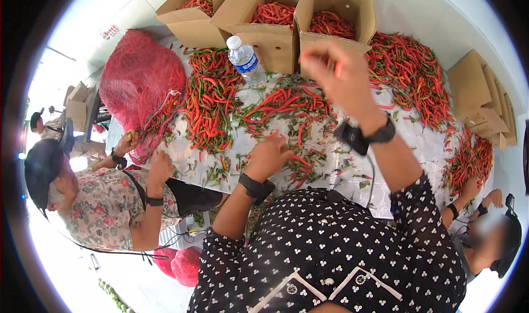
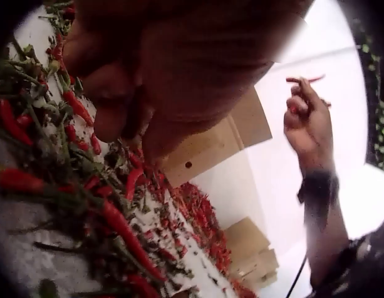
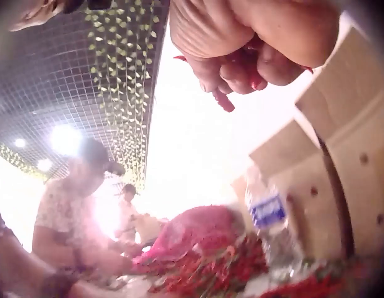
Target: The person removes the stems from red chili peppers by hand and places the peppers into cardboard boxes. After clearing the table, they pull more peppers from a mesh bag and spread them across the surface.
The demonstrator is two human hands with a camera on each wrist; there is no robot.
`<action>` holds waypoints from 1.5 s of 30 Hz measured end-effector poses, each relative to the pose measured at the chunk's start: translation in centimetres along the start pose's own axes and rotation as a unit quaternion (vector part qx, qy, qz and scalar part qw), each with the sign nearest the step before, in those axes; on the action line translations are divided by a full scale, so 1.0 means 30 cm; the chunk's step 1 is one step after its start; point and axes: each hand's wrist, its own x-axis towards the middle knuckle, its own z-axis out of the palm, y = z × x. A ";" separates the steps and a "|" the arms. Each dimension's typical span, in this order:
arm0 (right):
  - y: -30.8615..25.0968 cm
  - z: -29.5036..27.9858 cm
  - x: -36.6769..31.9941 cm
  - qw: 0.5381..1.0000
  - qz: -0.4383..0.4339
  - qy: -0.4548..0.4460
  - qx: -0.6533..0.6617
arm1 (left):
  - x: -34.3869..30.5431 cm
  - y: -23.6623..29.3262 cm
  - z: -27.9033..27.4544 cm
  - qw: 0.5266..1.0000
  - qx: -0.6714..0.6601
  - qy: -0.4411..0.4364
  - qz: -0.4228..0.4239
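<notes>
My right hand (image 1: 344, 79) is raised above the table in front of the cardboard boxes, blurred in the head view. Its curled fingers hold several red chili peppers (image 3: 223, 100), whose ends poke out between and beside the fingers in the right wrist view. Low over the table, my left hand (image 1: 268, 158) hovers at the near edge of a loose spread of red chilies (image 1: 286, 101). In the left wrist view its fingers point down, thumb apart, close to scattered chilies (image 2: 127, 239) and green stems; no pepper shows between them.
A water bottle (image 1: 245, 62) stands before cardboard boxes (image 1: 275, 46) filled with chilies. Chili heaps (image 1: 212, 104) lie left and right (image 1: 410, 76). A red mesh sack (image 1: 140, 71) sits far left. People work at both sides, one in a floral shirt (image 1: 104, 208). Flattened cardboard (image 1: 479, 98) leans at right.
</notes>
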 end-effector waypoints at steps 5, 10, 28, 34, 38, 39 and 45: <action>0.075 -0.087 0.206 0.990 0.082 0.063 -0.100 | -0.014 -0.019 0.081 0.994 0.049 -0.017 0.095; 0.079 0.016 -0.083 0.992 0.089 -0.018 0.092 | 0.007 -0.023 0.041 0.985 -0.170 0.015 -0.020; 0.280 0.083 -0.475 0.659 0.607 -0.097 0.434 | 0.055 0.135 -0.083 0.930 -0.363 -0.026 -0.046; 0.304 0.063 -0.511 0.673 0.615 -0.055 0.408 | 0.118 0.051 0.025 0.999 0.007 0.051 -0.008; 0.292 0.092 -0.522 0.679 0.615 -0.055 0.397 | 0.133 0.034 0.108 0.996 0.092 0.017 0.004; 0.291 0.097 -0.525 0.691 0.612 -0.062 0.380 | 0.138 0.038 0.110 0.997 0.069 0.033 0.012; 0.245 0.121 -0.504 0.730 0.580 -0.110 0.345 | 0.113 0.040 0.029 0.952 -0.277 -0.081 -0.105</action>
